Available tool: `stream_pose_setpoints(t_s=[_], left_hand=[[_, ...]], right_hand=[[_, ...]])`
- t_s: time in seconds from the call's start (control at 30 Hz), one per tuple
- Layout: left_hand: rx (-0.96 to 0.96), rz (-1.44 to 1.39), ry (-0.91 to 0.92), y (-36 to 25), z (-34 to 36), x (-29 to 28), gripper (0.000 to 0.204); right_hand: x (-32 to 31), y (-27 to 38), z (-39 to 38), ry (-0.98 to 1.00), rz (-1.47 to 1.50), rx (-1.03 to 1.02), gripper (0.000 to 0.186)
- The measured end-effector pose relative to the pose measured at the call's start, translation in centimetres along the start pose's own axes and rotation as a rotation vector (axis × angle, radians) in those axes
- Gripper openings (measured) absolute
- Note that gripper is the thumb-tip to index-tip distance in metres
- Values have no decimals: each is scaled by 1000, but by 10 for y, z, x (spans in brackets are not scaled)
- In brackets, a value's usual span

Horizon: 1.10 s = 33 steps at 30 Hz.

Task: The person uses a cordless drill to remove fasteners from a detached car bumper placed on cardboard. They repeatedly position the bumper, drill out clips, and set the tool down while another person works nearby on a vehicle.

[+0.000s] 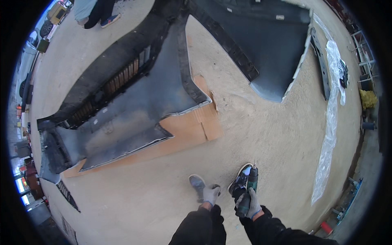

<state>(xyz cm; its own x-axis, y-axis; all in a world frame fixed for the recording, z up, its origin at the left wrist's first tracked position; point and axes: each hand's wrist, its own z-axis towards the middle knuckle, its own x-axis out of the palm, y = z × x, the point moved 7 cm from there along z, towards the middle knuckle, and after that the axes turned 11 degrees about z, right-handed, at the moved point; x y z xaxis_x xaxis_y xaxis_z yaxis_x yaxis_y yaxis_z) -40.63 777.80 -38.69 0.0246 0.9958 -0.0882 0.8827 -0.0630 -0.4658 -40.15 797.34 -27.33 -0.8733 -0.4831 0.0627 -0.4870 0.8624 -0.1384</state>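
My right hand, in a grey glove, grips a green and black cordless drill, which points upward with a thin bit in its chuck. My left hand, also gloved, has curled fingers around something small and dark that I cannot make out. Beyond my hands, a large dark moulded car body panel with a slatted grille section lies on a sheet of brown cardboard. A second dark panel lies at the upper right.
A crouching person is at the upper left. A long strip of clear plastic and a dark slim part lie on the right. Shelving, boxes and a vehicle line the left edge; a metal rack stands at the right.
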Motion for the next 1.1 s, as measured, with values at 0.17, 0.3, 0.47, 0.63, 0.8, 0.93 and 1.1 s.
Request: stream_pose_setpoints(t_s=[0.17,0.3,0.47,0.63,0.8,0.93,1.1], left_hand=[[9,-250,-33,-18,-125,-70,16],[231,-227,-191,-59,-218,-116,17],[182,-909,-199,-126,-287,-151,17],[546,-676,-72,-257,-373,-235,33],[882,-780,-200,-331,-484,-330,33],[933,-933,-123,-337,-523,-376,26],[933,-787,-128,-315,-556,-378,9]], right_hand=[[-4,-21,-42,126,245,338,50],[-16,4,-95,130,175,203,53],[-24,70,-174,79,-498,-321,56],[-42,78,-259,91,-371,-446,49],[-87,22,-297,77,-32,-464,48],[-141,-27,-261,128,232,-355,59],[-218,-65,-200,51,111,-539,57]])
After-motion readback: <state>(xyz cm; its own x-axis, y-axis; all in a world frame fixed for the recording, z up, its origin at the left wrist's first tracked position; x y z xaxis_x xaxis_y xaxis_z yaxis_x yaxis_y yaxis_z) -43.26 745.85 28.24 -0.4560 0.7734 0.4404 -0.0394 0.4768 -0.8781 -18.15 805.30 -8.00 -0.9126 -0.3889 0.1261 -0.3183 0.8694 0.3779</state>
